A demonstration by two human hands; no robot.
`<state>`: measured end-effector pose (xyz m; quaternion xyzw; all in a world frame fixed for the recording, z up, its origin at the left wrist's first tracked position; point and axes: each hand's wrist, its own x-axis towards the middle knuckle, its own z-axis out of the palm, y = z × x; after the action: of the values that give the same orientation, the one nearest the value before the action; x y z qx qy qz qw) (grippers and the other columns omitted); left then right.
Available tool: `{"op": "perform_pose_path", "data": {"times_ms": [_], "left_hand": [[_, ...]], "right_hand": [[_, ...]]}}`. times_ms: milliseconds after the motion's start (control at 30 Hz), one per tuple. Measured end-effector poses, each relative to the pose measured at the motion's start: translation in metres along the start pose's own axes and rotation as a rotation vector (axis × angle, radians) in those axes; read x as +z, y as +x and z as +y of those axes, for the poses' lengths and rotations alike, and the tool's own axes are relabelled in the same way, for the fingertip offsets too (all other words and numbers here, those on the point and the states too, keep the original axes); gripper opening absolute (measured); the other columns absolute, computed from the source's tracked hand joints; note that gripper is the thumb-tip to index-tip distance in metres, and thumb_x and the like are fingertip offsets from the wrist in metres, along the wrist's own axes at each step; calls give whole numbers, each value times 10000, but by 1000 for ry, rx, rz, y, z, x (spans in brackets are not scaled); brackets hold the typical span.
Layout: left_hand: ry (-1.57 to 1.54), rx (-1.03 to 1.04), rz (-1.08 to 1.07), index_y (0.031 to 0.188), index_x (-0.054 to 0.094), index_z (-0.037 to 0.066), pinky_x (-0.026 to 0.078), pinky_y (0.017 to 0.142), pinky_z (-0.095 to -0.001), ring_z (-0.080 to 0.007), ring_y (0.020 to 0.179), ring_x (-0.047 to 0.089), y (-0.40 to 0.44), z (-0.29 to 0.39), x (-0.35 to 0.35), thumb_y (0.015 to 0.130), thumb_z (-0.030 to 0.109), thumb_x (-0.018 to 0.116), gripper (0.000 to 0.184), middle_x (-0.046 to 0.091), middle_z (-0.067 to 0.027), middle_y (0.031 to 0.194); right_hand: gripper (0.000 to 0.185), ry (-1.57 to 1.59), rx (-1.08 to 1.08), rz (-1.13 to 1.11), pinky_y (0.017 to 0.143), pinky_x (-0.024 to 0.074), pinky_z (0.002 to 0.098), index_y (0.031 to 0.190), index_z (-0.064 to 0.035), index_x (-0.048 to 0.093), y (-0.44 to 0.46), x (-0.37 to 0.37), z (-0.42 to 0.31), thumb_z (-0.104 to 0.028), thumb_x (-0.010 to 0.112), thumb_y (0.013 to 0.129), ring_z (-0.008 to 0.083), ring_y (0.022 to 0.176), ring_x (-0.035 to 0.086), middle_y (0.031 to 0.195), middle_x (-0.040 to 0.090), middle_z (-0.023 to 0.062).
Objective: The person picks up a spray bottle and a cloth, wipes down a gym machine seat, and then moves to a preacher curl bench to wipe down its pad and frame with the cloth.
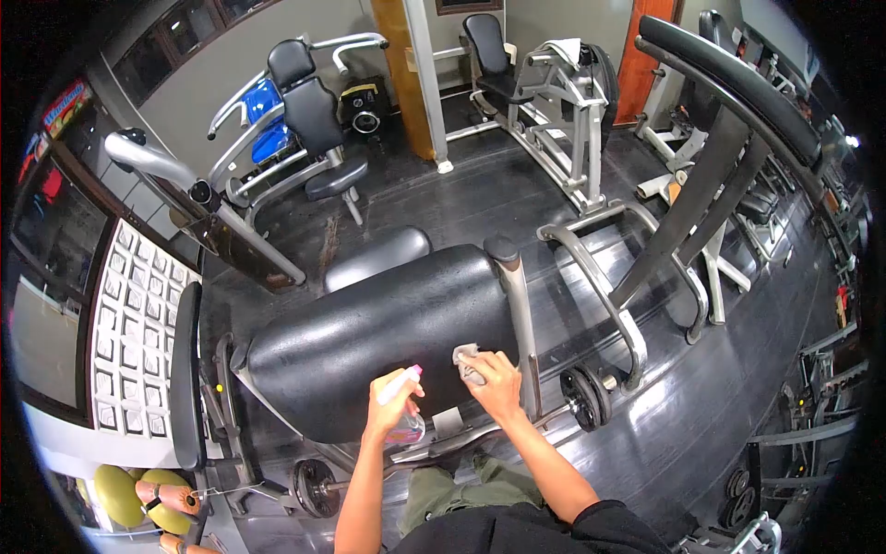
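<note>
A spray bottle (397, 386) with a white and pink head and a clear body is in my left hand (390, 404), above the near edge of a wide black padded bench (388, 323). My right hand (496, 384) grips a crumpled grey-white cloth (468, 362) at the right part of the pad. The pad's surface is shiny. Some of the bottle's body is hidden behind my left fingers.
A metal bar with weight plates (585, 397) runs below the pad near my legs. A smaller black pad (380, 259) lies beyond. Gym machines (314, 115) stand behind, and a curved steel frame (609, 295) is at the right.
</note>
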<state>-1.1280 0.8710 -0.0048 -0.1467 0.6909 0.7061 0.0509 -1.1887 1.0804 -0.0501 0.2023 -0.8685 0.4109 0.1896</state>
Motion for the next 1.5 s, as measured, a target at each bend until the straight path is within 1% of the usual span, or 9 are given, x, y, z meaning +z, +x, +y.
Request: {"op": "perform_pose_path", "data": {"times_ms": [167, 200, 267, 433, 500, 767, 1133, 1367, 1500], "left_hand": [[-3, 34, 26, 903, 660, -20, 479, 457, -257, -132, 462, 591, -8, 0, -19, 927, 180, 608, 207, 673, -76, 737], [52, 35, -4, 1016, 648, -28, 519, 474, -280, -146, 458, 583, -7, -9, -27, 961, 206, 587, 249, 665, -108, 756], [60, 45, 9, 1013, 648, -28, 517, 472, -279, -145, 457, 584, -9, -7, -32, 961, 206, 585, 247, 667, -109, 760], [67, 75, 4, 1000, 650, -27, 506, 462, -273, -144, 451, 584, -14, -3, -42, 961, 203, 582, 243, 670, -109, 760], [61, 48, 22, 903, 675, -21, 464, 454, -256, -126, 462, 585, -15, -1, -45, 920, 157, 604, 192, 669, -72, 725], [72, -1, -4, 850, 664, -8, 459, 444, -257, -130, 456, 589, -25, 2, -76, 914, 192, 621, 214, 674, -76, 720], [71, -1, -27, 807, 664, -7, 455, 428, -254, -130, 440, 580, -38, -15, -116, 911, 200, 624, 235, 676, -79, 704], [81, 44, -104, 833, 676, -9, 449, 426, -260, -131, 439, 577, -29, -28, -130, 902, 214, 644, 236, 672, -79, 701], [17, 30, -149, 868, 685, -3, 451, 436, -258, -132, 454, 585, -28, -33, -135, 904, 224, 647, 233, 669, -78, 709]], "right_hand": [[413, 14, -101, -182, 629, 529, 324, 999, -249, 729, -24, -1, 12, -93, 758, 618, 183, 790, 606, 909, 658, -51], [392, -5, -120, -159, 625, 529, 322, 974, -248, 730, -21, -6, 16, -92, 761, 615, 185, 772, 609, 890, 661, -52], [339, -35, -104, -83, 625, 531, 314, 910, -245, 731, -7, -14, 17, -93, 775, 610, 189, 732, 618, 857, 678, -43], [330, -10, 29, 91, 662, 526, 341, 942, -157, 738, 12, -10, 4, -75, 791, 627, 220, 786, 638, 891, 689, 7], [320, 14, 85, 141, 694, 526, 349, 941, -136, 736, 5, 2, -6, -78, 794, 632, 233, 797, 636, 893, 686, 25], [321, 31, 35, -52, 689, 529, 331, 932, -178, 732, -50, 37, -31, -92, 791, 628, 206, 784, 635, 891, 688, 4], [221, 55, 323, 330, 753, 514, 368, 909, -33, 700, -22, 51, -58, -53, 767, 699, 305, 827, 675, 901, 690, 126], [256, 51, 185, 100, 752, 520, 361, 911, -128, 728, -64, 76, -86, -97, 788, 663, 241, 839, 656, 904, 693, 39], [194, 6, 286, 225, 754, 515, 359, 887, -123, 731, -51, 62, -73, -121, 768, 696, 268, 849, 671, 902, 705, 60]]}}
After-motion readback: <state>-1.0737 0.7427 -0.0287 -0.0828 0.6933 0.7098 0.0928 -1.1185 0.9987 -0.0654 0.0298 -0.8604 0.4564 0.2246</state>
